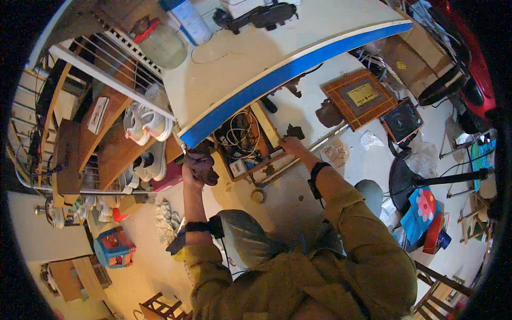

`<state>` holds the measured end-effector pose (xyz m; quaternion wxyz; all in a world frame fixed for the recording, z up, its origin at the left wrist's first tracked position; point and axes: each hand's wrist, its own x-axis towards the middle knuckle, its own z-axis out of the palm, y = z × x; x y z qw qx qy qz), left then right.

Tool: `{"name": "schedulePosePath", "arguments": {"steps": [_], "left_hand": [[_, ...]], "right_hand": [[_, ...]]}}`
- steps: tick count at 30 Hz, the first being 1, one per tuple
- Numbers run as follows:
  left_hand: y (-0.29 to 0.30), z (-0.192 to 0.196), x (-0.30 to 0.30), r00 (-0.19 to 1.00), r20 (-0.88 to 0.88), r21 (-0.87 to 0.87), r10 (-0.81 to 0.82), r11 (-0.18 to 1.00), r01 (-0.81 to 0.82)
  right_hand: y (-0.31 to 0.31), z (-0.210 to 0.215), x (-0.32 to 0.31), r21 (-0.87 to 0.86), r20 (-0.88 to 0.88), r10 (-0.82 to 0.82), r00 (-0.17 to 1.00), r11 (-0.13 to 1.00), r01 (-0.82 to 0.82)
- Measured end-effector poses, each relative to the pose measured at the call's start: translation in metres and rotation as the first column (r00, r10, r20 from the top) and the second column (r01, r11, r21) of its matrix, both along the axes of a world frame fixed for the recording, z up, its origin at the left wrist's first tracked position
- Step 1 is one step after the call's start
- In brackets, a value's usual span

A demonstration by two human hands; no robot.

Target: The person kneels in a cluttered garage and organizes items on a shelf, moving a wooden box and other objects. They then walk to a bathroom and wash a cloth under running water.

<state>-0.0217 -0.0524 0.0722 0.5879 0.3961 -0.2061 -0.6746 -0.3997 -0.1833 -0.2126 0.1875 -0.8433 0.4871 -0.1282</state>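
A crumpled dark cloth (pixel 202 165) is bunched in my left hand (pixel 192 175), beside the left side of an open wooden drawer. The cloth covers most of those fingers. My right hand (pixel 291 145) is closed on the right front corner of the wooden drawer (pixel 272 156). Tangled cables (pixel 240 130) and dark small items fill the drawer, which sits below a blue-edged table. Just beyond my right hand lies a small dark scrap (pixel 294 132).
The blue table edge (pixel 298 66) overhangs the drawer. On the left stands a rack with shoes (pixel 146 125). To the right are a brown framed plaque (pixel 360 97), a black speaker box (pixel 401 121) and a black round stand base (pixel 401 178). A roll of tape (pixel 258 196) lies near my knees.
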Motion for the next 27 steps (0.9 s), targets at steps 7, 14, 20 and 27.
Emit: {"name": "schedulePosePath", "arguments": {"steps": [7,14,20,27], "left_hand": [[0.016,-0.017,0.026,0.939,0.244,0.319,-0.242,0.935,0.159],[0.02,-0.097,0.055,0.827,0.312,0.408,-0.467,0.852,0.328],[0.005,-0.091,0.027,0.867,0.266,0.404,-0.422,0.865,0.297],[-0.043,-0.151,0.045,0.455,0.786,0.4,-0.418,0.906,0.141]], "right_hand": [[0.018,0.107,0.032,0.305,-0.092,0.016,0.996,0.952,0.013],[0.035,0.099,0.036,-0.093,-0.266,0.152,0.952,0.979,-0.183],[0.028,0.099,0.027,0.019,-0.216,0.125,0.968,0.992,-0.124],[0.037,0.118,0.026,-0.047,-0.337,0.109,0.935,0.99,-0.132]]}}
